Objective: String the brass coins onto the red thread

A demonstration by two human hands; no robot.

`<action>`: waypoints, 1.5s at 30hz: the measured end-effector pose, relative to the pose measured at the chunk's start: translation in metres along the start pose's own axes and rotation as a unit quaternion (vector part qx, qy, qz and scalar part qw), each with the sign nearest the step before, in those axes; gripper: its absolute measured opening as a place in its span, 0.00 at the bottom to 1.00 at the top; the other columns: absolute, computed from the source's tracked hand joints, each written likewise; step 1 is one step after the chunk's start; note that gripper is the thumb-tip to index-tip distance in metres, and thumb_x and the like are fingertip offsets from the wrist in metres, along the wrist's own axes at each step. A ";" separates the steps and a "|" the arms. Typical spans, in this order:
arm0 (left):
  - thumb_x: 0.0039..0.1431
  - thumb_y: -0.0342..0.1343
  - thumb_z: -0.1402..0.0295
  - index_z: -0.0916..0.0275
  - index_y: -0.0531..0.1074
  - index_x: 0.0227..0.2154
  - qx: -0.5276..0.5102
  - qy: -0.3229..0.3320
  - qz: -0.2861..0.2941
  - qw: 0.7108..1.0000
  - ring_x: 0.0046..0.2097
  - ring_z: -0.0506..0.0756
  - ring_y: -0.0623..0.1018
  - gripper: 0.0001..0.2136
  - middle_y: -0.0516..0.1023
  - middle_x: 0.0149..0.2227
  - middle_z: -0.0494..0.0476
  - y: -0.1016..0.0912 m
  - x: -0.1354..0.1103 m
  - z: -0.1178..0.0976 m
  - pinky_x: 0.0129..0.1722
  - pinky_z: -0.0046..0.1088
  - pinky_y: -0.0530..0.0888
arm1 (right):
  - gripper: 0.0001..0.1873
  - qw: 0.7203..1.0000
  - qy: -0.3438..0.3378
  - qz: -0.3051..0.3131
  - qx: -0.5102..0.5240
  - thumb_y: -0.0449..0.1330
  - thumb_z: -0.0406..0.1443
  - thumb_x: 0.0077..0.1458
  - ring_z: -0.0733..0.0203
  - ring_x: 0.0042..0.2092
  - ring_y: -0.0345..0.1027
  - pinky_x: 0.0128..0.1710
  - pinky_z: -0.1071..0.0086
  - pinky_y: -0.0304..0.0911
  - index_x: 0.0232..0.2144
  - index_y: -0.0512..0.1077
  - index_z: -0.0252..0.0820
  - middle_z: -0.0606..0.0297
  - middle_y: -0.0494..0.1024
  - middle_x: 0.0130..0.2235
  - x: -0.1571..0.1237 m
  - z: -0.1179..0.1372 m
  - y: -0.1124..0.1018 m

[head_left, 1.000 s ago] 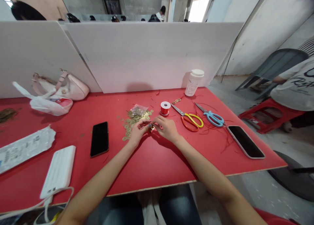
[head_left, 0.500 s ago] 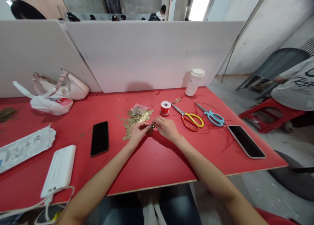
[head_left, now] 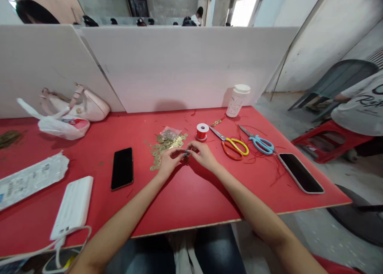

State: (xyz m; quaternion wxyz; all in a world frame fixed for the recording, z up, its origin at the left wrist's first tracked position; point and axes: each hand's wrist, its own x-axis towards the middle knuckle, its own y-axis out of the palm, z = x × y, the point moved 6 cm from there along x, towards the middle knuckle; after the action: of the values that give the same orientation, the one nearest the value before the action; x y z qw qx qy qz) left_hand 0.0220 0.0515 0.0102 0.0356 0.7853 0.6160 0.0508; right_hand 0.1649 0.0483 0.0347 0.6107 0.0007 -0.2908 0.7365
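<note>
Just in front of a pile of brass coins with holes (head_left: pixel 163 144), my two hands meet at the fingertips. My left hand (head_left: pixel 171 160) is closed in a pinch, and so is my right hand (head_left: pixel 204 155), opposite it. Between and just below the fingertips are a few small brass coins (head_left: pixel 187 159), partly hidden by the fingers. Whether a thread runs through them is too small to make out. A clear plastic bag (head_left: pixel 170 133) lies on top of the pile. Behind my right hand stands a spool of red thread (head_left: pixel 202 132).
Scissors with yellow and red handles (head_left: pixel 235 148) and blue-handled scissors (head_left: pixel 261 144) lie to the right among red thread ends. A white cup (head_left: pixel 237 100) stands at the back. Phones (head_left: pixel 122 169) (head_left: pixel 301 173) flank my arms; a power bank (head_left: pixel 72 207) lies left on the red table (head_left: pixel 185 206).
My fingertips have drawn closer together over the coins, which now show lower, beneath the fingers. Everything else on the table stays put.
</note>
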 end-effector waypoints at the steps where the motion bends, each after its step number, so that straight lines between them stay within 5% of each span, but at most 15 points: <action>1: 0.45 0.69 0.59 0.64 0.79 0.31 0.003 0.002 -0.001 1.000 0.26 0.56 0.81 0.14 0.81 0.26 0.57 0.000 0.000 0.000 0.28 0.33 0.81 | 0.05 1.000 0.000 0.006 0.000 0.54 0.32 0.57 0.63 0.32 0.67 0.32 0.71 0.60 0.33 0.71 0.40 0.65 0.76 0.31 0.000 0.000 0.000; 14: 0.41 0.71 0.57 0.65 0.76 0.25 0.009 -0.011 -0.011 1.000 0.26 0.57 0.80 0.16 0.80 0.23 0.56 -0.004 0.002 0.001 0.28 0.34 0.80 | 0.03 0.998 0.013 0.028 0.046 0.53 0.34 0.57 0.60 0.35 0.65 0.37 0.67 0.61 0.32 0.66 0.42 0.65 0.72 0.33 0.000 0.002 0.004; 24: 0.43 0.70 0.59 0.65 0.77 0.25 0.001 0.000 -0.073 0.997 0.28 0.53 0.78 0.14 0.79 0.26 0.55 -0.017 0.003 0.007 0.30 0.28 0.76 | 0.07 0.992 0.067 0.036 0.097 0.56 0.39 0.58 0.63 0.31 0.67 0.34 0.69 0.61 0.32 0.68 0.42 0.67 0.74 0.31 0.000 -0.010 0.005; 45: 0.39 0.72 0.56 0.65 0.75 0.24 0.000 -0.052 -0.004 0.999 0.28 0.55 0.80 0.18 0.79 0.25 0.56 -0.005 0.001 0.004 0.31 0.32 0.80 | 0.08 0.984 0.076 0.132 0.088 0.51 0.36 0.58 0.63 0.31 0.65 0.33 0.70 0.60 0.27 0.64 0.42 0.68 0.70 0.28 -0.003 -0.013 0.004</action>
State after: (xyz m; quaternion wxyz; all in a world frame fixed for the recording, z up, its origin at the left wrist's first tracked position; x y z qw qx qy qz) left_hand 0.0180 0.0536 0.0061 0.0677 0.7843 0.6165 0.0092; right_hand 0.1666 0.0508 0.0207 0.5257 -0.0395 -0.1752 0.8315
